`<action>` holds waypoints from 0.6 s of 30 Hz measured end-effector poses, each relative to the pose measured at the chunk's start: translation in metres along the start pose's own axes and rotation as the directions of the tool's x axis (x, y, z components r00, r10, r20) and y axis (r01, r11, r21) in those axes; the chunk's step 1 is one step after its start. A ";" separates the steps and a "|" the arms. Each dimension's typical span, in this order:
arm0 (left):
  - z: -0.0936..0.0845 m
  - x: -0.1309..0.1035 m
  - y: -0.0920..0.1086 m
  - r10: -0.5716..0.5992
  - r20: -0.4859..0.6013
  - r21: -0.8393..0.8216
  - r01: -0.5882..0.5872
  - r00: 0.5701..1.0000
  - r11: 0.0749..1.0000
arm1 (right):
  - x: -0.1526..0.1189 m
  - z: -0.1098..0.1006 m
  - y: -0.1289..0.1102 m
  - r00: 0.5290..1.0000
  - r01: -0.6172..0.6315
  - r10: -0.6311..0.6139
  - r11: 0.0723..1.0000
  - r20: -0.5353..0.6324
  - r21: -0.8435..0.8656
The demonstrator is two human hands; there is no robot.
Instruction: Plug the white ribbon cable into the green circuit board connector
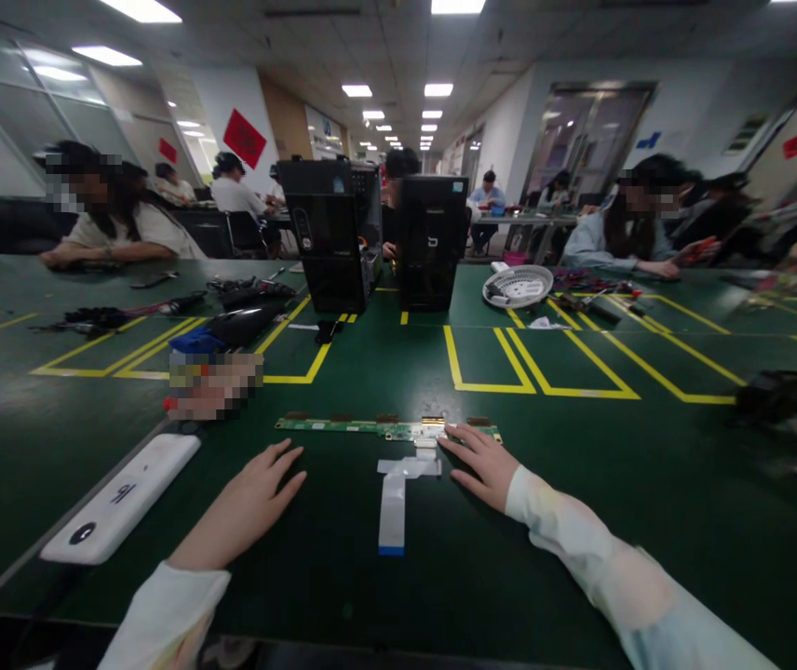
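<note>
A long, narrow green circuit board (pixel 349 427) lies crosswise on the green table (pixel 315 577). Just below its right half is a flat white ribbon cable (pixel 392 512), bent into a T-like shape, with a blue lower end. My right hand (pixel 483 463) has its fingers spread, the fingertips at the board's right part; whether they press on it cannot be told. My left hand (pixel 249 502) rests low over the table, fingers apart and holding nothing, below the board's left end.
A white device (pixel 123 498) lies at the left. Two black computer cases (pixel 332 247) stand at the back. A white basket (pixel 518 286), cables (pixel 95 319) and yellow tape outlines (pixel 496 386) are further off. People sit at both sides.
</note>
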State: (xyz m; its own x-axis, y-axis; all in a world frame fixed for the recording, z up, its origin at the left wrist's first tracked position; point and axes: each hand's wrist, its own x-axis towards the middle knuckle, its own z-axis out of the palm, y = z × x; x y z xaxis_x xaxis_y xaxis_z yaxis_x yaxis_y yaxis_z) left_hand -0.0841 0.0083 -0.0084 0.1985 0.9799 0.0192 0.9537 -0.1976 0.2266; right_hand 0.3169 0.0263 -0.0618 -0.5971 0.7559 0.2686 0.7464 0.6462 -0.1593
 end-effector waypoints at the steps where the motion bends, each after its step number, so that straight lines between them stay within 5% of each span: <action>1: 0.003 -0.006 -0.012 -0.029 -0.010 0.024 0.030 1.000 0.999 | 0.000 0.000 0.000 1.000 -0.002 0.002 1.000 -0.002 0.000; 6: 0.021 -0.025 -0.042 -0.100 -0.107 0.123 0.113 0.989 0.986 | -0.002 -0.002 -0.002 1.000 -0.016 0.016 1.000 -0.004 -0.005; 11: 0.034 -0.027 -0.038 -0.063 -0.217 0.183 0.104 0.974 0.977 | -0.002 -0.004 -0.003 0.999 -0.033 0.033 0.999 0.007 -0.003; 18: 0.038 -0.022 -0.035 -0.067 -0.235 0.171 0.109 0.970 0.979 | -0.003 -0.007 -0.005 0.998 -0.051 0.051 0.999 0.021 0.006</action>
State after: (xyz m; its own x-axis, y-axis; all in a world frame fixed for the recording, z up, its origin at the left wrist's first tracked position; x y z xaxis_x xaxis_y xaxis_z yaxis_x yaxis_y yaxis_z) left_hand -0.1127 -0.0070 -0.0538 0.0761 0.9697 0.2320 0.9942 -0.0917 0.0571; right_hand 0.3172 0.0203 -0.0553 -0.5647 0.7897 0.2400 0.7740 0.6076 -0.1781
